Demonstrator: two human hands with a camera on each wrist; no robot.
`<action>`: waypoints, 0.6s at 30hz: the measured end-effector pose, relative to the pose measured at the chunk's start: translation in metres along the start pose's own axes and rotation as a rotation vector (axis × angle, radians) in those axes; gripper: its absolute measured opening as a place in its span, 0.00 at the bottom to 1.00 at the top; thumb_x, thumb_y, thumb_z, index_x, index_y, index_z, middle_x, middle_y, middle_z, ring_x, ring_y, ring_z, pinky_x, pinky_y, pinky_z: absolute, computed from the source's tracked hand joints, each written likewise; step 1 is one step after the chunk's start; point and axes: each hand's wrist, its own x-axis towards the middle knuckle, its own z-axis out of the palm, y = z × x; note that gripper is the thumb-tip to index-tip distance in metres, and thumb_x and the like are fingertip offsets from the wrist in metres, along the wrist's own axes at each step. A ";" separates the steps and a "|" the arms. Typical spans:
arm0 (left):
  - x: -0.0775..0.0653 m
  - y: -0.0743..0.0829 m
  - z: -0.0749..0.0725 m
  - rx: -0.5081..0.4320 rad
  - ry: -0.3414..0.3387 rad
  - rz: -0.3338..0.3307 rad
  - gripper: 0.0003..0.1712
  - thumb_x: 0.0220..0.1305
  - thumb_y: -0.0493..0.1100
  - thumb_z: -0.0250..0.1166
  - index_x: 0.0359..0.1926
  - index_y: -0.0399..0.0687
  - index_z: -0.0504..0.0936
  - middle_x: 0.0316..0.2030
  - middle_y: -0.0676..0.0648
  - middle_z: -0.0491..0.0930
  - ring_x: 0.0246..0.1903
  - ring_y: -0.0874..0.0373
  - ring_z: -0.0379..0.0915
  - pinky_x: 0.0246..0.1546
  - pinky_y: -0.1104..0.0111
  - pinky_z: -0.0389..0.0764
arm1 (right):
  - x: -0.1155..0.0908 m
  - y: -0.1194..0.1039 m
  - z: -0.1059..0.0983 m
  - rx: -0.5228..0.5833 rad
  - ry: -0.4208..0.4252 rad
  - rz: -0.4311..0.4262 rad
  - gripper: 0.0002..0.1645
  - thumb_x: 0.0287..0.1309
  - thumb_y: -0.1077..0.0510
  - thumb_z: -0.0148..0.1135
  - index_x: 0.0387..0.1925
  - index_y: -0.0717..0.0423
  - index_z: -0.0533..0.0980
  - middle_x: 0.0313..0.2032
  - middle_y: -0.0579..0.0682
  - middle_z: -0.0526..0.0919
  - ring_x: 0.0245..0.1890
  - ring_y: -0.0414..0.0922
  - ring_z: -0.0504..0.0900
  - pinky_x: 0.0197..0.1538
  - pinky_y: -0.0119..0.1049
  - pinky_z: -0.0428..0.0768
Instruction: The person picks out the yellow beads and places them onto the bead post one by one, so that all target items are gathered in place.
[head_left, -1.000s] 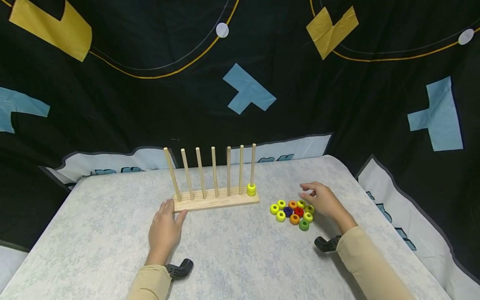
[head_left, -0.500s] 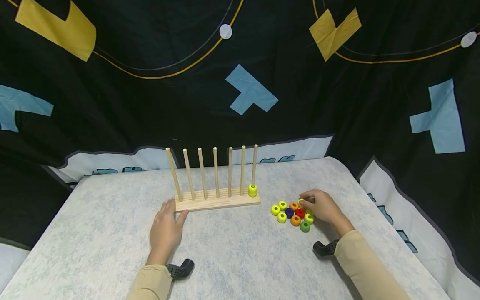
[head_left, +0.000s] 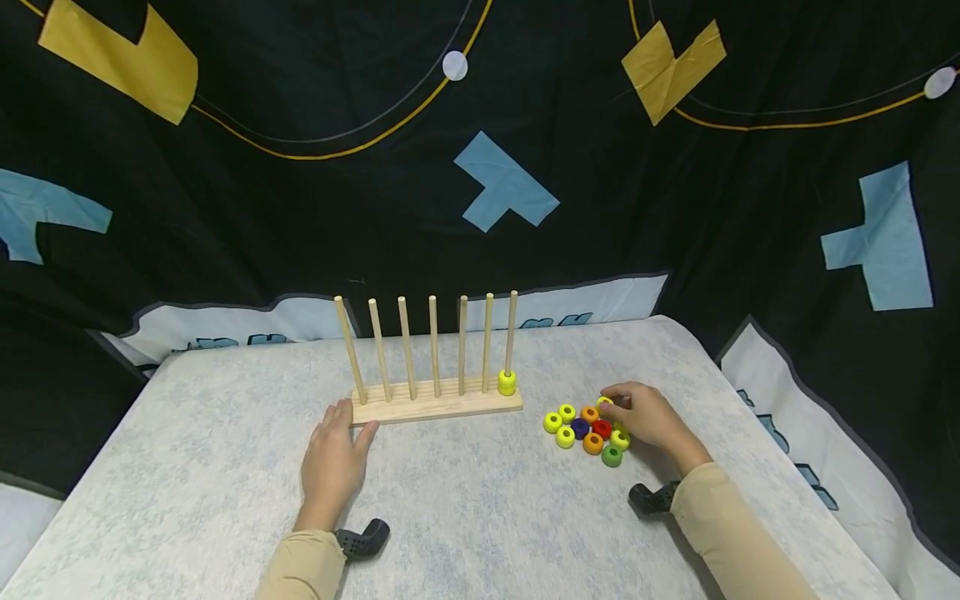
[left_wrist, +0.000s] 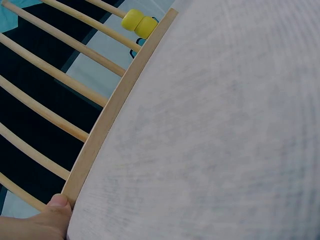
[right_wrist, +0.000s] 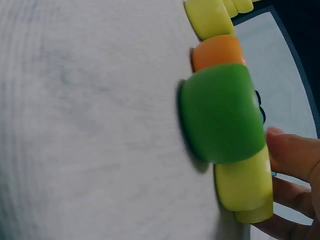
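Note:
A wooden peg rack with a row of upright dowels stands at mid-table. Two yellow beads are stacked on its rightmost peg. My left hand holds the left end of the base, and in the left wrist view the thumb lies against that end. At the far right edge of a group of loose beads, my right hand pinches a yellow bead, which its fingers partly cover. Nearest the right wrist camera is a green bead, with the right thumb beyond it.
Loose beads lie close together on the cloth-covered table, among them a dark blue bead, a red bead, an orange bead and several yellow ones. A black curtain hangs behind the table.
My right hand has come down onto the far right of the bead group, and its fingers have closed on a yellow bead. The left hand stays at the rack; the head view shifts slightly.

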 end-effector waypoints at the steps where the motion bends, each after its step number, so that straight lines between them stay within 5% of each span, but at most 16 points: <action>1: 0.000 0.000 0.000 0.000 0.000 0.001 0.41 0.72 0.54 0.59 0.73 0.32 0.59 0.72 0.30 0.60 0.74 0.34 0.52 0.73 0.41 0.56 | 0.000 0.000 -0.001 0.004 -0.008 0.002 0.23 0.65 0.46 0.64 0.56 0.54 0.80 0.54 0.56 0.83 0.48 0.49 0.81 0.54 0.52 0.82; 12: 0.000 -0.001 0.000 -0.004 0.000 0.000 0.40 0.72 0.53 0.59 0.73 0.32 0.59 0.72 0.30 0.59 0.74 0.34 0.51 0.74 0.41 0.54 | 0.002 -0.005 -0.001 0.000 -0.042 0.012 0.25 0.65 0.48 0.64 0.60 0.55 0.78 0.57 0.58 0.80 0.51 0.51 0.80 0.58 0.55 0.81; 18: 0.000 -0.001 -0.001 -0.001 -0.001 -0.001 0.40 0.72 0.53 0.59 0.73 0.33 0.59 0.72 0.30 0.59 0.74 0.35 0.52 0.74 0.42 0.55 | 0.003 -0.014 -0.002 0.004 0.032 -0.014 0.26 0.68 0.49 0.62 0.61 0.57 0.76 0.58 0.58 0.80 0.52 0.53 0.80 0.56 0.52 0.82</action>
